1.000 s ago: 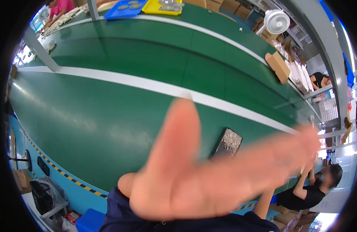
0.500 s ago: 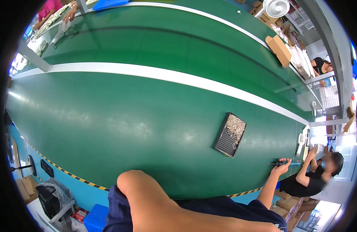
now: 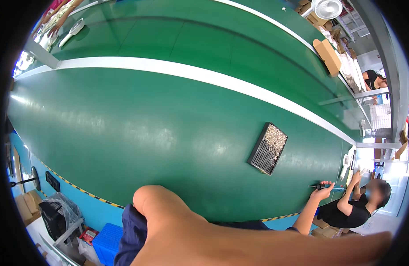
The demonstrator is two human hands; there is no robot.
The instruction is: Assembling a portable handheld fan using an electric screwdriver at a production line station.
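Right grip (image 3: 322, 192) still around screwdriver (image 3: 339, 188); left forearm (image 3: 257, 246) now farther across.

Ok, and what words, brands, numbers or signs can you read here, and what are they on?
None that I can read.
Red package: any printing is too small and blurred.
Blue and black driver in the right hand: any marking is too small.
Striped edge: yellow and black stripes, no letters that I can make out.

The green worktop (image 3: 107, 150) has a black tray (image 3: 262, 158) left of the right hand (image 3: 322, 192) and a white thing (image 3: 346, 161) right of it
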